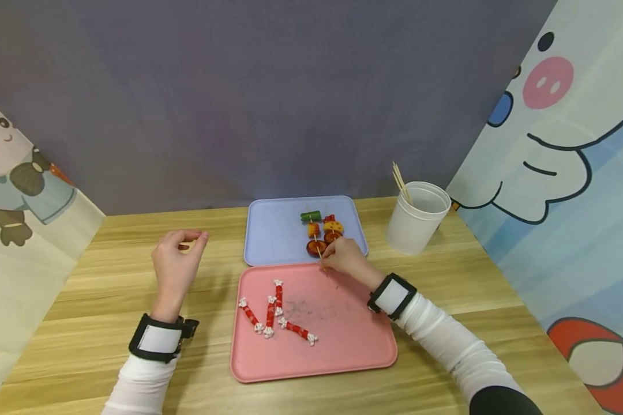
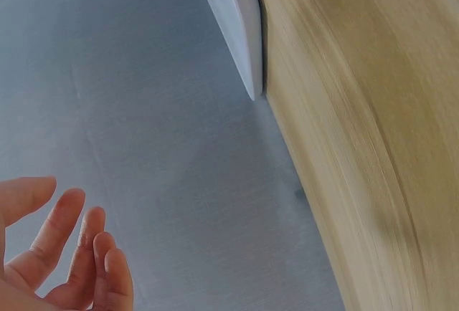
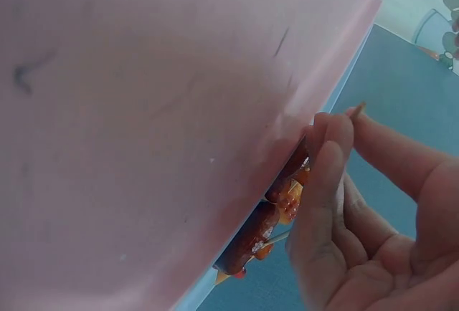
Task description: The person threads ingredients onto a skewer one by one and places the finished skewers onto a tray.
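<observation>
One skewer (image 1: 314, 230) by its stick end (image 3: 358, 111), apparently, in the pinching right grip (image 1: 346, 257).

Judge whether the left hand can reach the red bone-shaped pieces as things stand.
Probably yes: the left hand looks empty, the red bone-shaped pieces lie uncovered on the pink tray, with only its low rim between.

Booth-like workspace, grey backdrop (image 1: 270, 104), cartoon side panels (image 1: 602, 190), wood-grain tabletop (image 1: 83, 300)
</observation>
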{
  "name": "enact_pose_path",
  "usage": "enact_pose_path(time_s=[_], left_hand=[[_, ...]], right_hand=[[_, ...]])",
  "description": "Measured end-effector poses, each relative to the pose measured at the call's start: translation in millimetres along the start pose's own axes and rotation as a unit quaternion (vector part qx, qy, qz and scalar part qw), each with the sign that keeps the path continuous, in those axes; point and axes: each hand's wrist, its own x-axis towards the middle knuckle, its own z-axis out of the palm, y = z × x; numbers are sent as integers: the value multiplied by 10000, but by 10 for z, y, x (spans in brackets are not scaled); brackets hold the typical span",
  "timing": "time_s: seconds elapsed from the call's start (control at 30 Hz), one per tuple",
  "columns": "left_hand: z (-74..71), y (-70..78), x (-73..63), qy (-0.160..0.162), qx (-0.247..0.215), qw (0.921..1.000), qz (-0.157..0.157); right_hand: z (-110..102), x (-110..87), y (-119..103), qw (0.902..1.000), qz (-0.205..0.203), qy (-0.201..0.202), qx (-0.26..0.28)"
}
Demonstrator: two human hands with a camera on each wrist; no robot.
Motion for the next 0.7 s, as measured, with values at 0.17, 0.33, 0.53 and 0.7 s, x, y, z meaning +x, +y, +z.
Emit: enact_pose_path(time_s=[0.17,0.33,0.53,0.7], left_hand=[[3,2,-4,-21,19,10000,-14],[8,3,-7,-97,-12,9999,-24],[52,14,-23,-195,-16,9998,-49],[179,95,-30,-363,64,9991,228]], right_hand=[[0,-9,2,10000,-60,7,4],[-7,-20,13,9999,-100,35,64],[-48,-51,59,9995,-180,253,4],[-297,-203,95,9844,-598,1640,234]])
